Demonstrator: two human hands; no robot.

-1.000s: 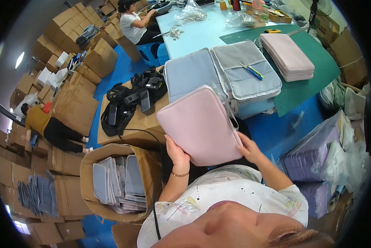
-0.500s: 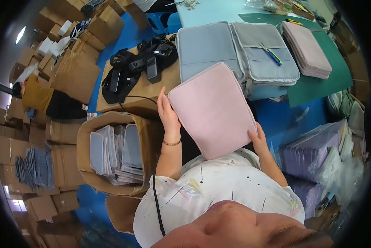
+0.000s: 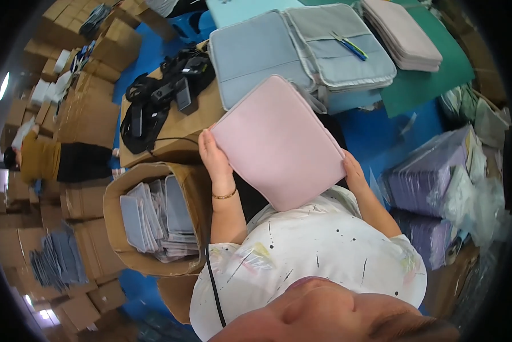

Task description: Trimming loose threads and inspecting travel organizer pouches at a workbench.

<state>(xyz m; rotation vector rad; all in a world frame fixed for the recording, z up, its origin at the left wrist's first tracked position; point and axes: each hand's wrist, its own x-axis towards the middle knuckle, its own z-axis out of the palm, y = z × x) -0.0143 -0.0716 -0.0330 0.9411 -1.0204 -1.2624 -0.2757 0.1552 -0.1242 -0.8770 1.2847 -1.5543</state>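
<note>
Both my hands hold a pale pink zipped sleeve (image 3: 276, 142) at chest height, its broad face up. My left hand (image 3: 215, 155) grips its left edge with fingers wrapped at the side. My right hand (image 3: 351, 170) closes on its lower right edge. Just beyond it lie a light blue padded case (image 3: 250, 54) and a grey one (image 3: 338, 68) with a pocket, on which rests a blue-and-yellow hand tool (image 3: 353, 48). A stack of pink sleeves (image 3: 398, 31) lies at the right on a green mat (image 3: 438, 88).
Black straps and devices (image 3: 162, 97) lie on a cardboard surface left of the cases. An open carton (image 3: 119, 239) of pale sleeves stands at lower left. Wrapped purple bundles (image 3: 415, 176) are at right. Another person (image 3: 39, 159) is among boxes at far left.
The pink sleeve has risen in the view and turned, with my hands moving up alongside it. The view has shifted, and the person at far left has changed posture.
</note>
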